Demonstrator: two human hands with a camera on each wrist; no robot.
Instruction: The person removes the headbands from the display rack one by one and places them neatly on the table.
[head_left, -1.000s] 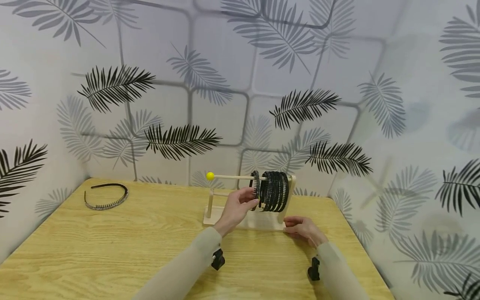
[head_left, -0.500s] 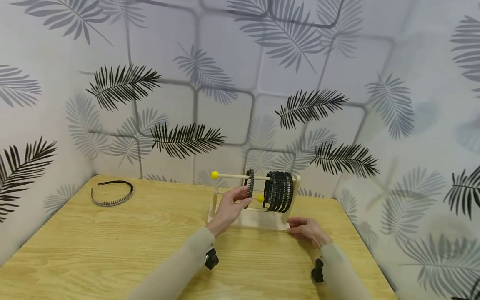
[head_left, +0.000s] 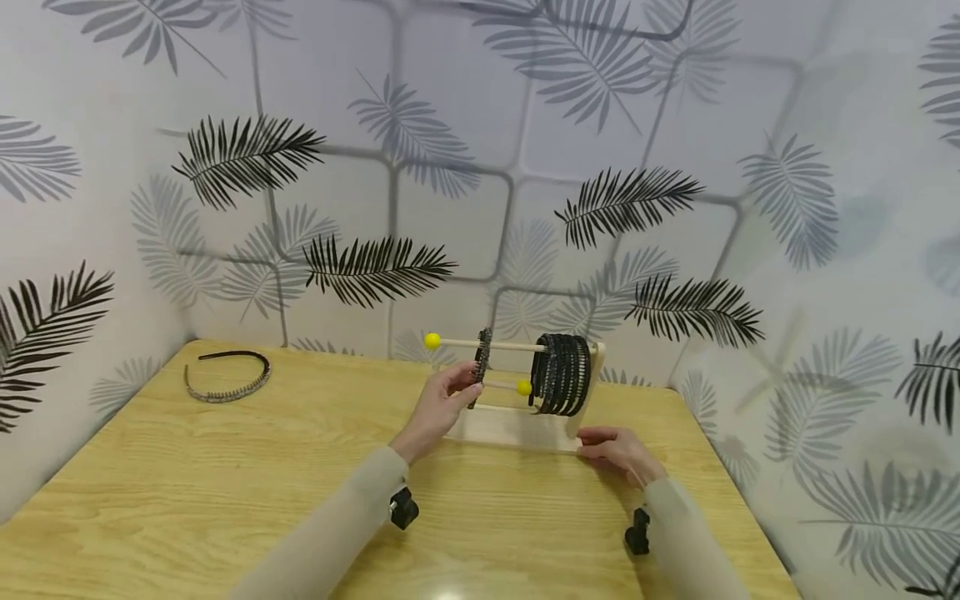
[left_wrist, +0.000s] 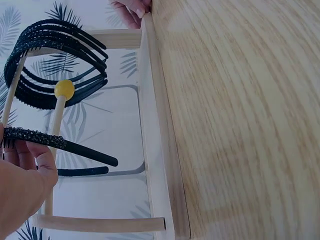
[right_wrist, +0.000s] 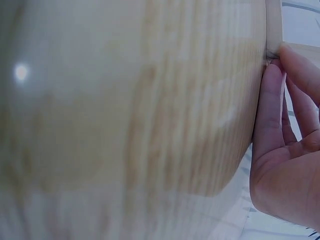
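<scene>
A black beaded headband [head_left: 483, 354] with comb teeth is pinched in my left hand [head_left: 433, 410]. It overlaps the top rod of a wooden headband stand [head_left: 517, 430], towards the yellow ball end [head_left: 432, 341]. In the left wrist view the headband's dark arm [left_wrist: 90, 152] points down past the lower rod. Several more black headbands [head_left: 564, 375] hang packed together against the stand's right upright. My right hand [head_left: 613, 450] grips the right end of the stand's base; the right wrist view shows thumb and fingertips [right_wrist: 272, 80] at that corner.
Another headband [head_left: 228, 392] lies alone at the table's back left. A second yellow ball [head_left: 523, 387] tips the stand's lower rod. The wooden table [head_left: 225, 483] meets leaf-patterned walls [head_left: 465, 200] behind and at the sides.
My left hand has drawn the headband leftward along the rod, away from the packed row, uncovering the lower yellow ball. My right hand stays at the base's right end.
</scene>
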